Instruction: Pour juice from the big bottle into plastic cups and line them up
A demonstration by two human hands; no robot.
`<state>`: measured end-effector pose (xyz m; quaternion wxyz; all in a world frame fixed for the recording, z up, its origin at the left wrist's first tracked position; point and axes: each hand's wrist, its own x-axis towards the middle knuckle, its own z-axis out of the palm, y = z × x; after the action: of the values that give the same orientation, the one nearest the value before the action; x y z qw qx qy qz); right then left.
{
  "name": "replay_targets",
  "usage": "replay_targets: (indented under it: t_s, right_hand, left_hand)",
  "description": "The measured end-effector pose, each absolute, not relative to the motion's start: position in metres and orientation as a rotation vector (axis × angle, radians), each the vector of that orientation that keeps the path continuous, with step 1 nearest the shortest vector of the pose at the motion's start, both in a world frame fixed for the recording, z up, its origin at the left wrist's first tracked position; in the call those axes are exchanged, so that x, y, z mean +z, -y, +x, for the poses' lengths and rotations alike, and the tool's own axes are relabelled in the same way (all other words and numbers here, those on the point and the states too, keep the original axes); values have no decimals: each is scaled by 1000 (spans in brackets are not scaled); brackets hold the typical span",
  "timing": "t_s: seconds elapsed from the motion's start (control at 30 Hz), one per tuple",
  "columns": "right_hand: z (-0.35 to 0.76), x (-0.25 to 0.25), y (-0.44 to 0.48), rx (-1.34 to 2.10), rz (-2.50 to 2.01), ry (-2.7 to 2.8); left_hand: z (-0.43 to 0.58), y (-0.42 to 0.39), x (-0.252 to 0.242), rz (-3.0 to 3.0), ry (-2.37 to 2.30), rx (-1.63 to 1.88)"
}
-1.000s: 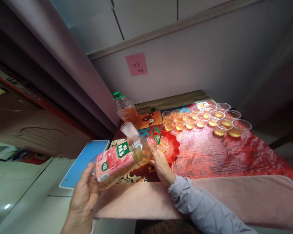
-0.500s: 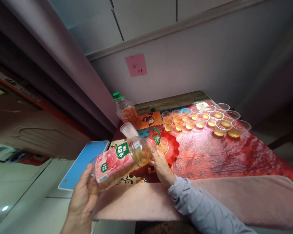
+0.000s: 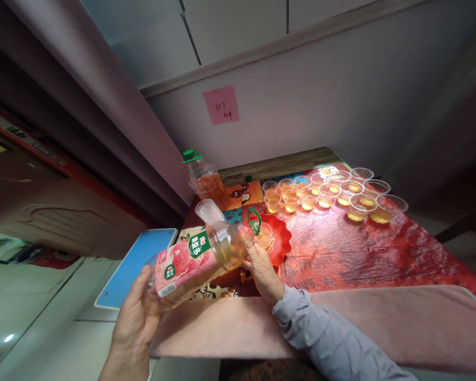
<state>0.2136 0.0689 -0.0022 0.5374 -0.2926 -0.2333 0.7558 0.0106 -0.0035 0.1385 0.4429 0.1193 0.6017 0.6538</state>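
Note:
A large juice bottle (image 3: 184,264) with a pink and green label lies tilted in both my hands, its neck toward the right. My left hand (image 3: 140,304) is wrapped round the bottle's base. Near the neck, my right hand (image 3: 264,270) grips the bottle from the right. A green carry ring (image 3: 254,221) hangs about the open mouth. Just beyond the mouth, a clear plastic cup (image 3: 266,233) with some pale liquid stands in a red scalloped bowl (image 3: 283,248). Behind the bottle leans a stack of clear cups (image 3: 209,211).
Rows of juice-filled plastic cups (image 3: 329,196) stand at the back right of the red-covered table (image 3: 333,259). A second bottle (image 3: 208,182) with a green cap is at the back left. A pink cloth (image 3: 360,323) covers the front edge. A blue board (image 3: 137,267) sits left.

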Motion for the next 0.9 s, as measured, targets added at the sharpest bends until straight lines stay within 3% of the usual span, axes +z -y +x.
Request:
replay_targets:
  t_s: [0.9]
  right_hand:
    - [214, -4, -70, 1819, -699, 563]
  left_hand:
    - [8, 3, 135, 331, -1490, 1591]
